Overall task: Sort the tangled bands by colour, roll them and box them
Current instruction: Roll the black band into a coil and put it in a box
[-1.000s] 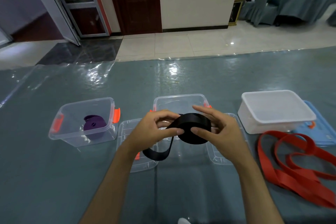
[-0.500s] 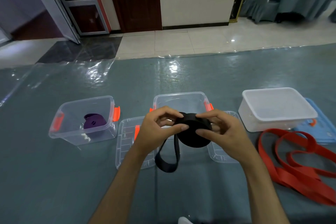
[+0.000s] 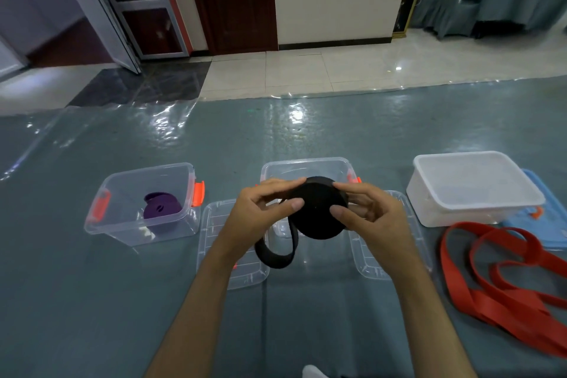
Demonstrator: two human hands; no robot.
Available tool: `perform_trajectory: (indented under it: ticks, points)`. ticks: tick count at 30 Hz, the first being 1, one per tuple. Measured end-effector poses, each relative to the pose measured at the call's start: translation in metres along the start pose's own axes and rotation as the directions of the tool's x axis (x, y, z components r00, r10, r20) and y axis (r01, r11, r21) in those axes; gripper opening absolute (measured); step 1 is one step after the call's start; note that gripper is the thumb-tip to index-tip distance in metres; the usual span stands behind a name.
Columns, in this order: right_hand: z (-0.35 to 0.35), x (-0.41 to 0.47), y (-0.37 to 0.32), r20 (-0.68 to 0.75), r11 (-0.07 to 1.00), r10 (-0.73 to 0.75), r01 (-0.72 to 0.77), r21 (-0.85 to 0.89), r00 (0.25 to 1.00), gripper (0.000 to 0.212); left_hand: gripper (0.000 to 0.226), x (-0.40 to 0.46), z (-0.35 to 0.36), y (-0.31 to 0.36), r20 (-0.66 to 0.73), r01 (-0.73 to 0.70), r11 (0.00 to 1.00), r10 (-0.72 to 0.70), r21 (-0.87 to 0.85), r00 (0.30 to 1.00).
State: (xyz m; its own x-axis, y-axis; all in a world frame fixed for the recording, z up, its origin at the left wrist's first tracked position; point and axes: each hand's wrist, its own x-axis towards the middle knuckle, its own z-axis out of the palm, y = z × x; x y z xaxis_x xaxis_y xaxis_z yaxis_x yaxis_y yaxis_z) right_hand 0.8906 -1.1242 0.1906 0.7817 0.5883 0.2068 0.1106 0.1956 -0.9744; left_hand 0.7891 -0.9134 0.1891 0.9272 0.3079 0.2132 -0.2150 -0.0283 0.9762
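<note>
Both hands (image 3: 313, 218) raised, fingers curled

The black band (image 3: 319, 208) is wound further into its roll than a second ago. The loose tail hanging beneath the roll is now a shorter loop; earlier it trailed lower and further toward the person's left. The roll looks fuller and rounder. The left hand (image 3: 260, 215) now has its thumb laid on the near face of the roll, and the right hand (image 3: 368, 218) grips the opposite side. Both hands sit slightly further from the person, over the middle clear box (image 3: 306, 164).
</note>
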Motion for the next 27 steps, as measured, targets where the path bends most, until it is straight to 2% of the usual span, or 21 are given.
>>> perform_trajectory:
  ticks: [3, 5, 7, 10, 13, 17, 21, 25, 27]
  points:
    - [-0.002, 0.006, 0.007, 0.063, 0.996, 0.081, -0.082, 0.018, 0.995, 0.029, 0.035, -0.001, -0.003, 0.001, -0.049, 0.010, 1.000, -0.010, 0.011, 0.999]
    - [-0.004, 0.010, 0.009, 0.144, 0.989, 0.136, -0.142, 0.032, 0.980, 0.037, 0.031, 0.000, -0.001, 0.002, -0.106, 0.004, 0.999, 0.001, 0.039, 0.994]
    - [-0.006, 0.012, 0.010, 0.166, 0.988, 0.151, -0.156, 0.017, 0.974, 0.049, 0.028, 0.001, 0.001, -0.002, -0.134, 0.019, 0.998, -0.011, 0.054, 0.991]
    - [-0.008, 0.014, 0.010, 0.100, 0.994, 0.105, -0.106, 0.009, 0.989, 0.051, 0.028, -0.001, 0.004, -0.010, -0.114, 0.081, 0.997, -0.080, 0.006, 0.990]
    - [-0.010, 0.018, 0.016, 0.025, 0.992, 0.101, -0.102, 0.069, 0.995, 0.043, 0.035, -0.002, 0.005, -0.016, -0.094, 0.053, 0.999, -0.052, 0.002, 0.994]
    - [-0.014, 0.027, 0.023, 0.091, 0.977, 0.201, -0.206, 0.049, 0.975, 0.055, 0.028, 0.005, 0.013, -0.018, -0.161, 0.026, 0.999, -0.030, -0.030, 0.986]
    - [-0.018, 0.032, 0.028, 0.099, 0.982, 0.183, -0.187, 0.030, 0.978, 0.069, 0.023, 0.008, 0.021, -0.023, -0.172, 0.038, 0.998, -0.045, -0.045, 0.984]
    - [-0.015, 0.036, 0.036, -0.039, 0.976, 0.177, -0.170, 0.137, 0.983, 0.058, 0.040, 0.010, 0.023, -0.032, -0.070, 0.089, 0.996, -0.091, -0.027, 0.993]
    - [-0.016, 0.039, 0.039, -0.031, 0.969, 0.199, -0.192, 0.154, 0.980, 0.055, 0.044, 0.011, 0.022, -0.033, -0.073, 0.087, 0.996, -0.086, 0.010, 0.994]
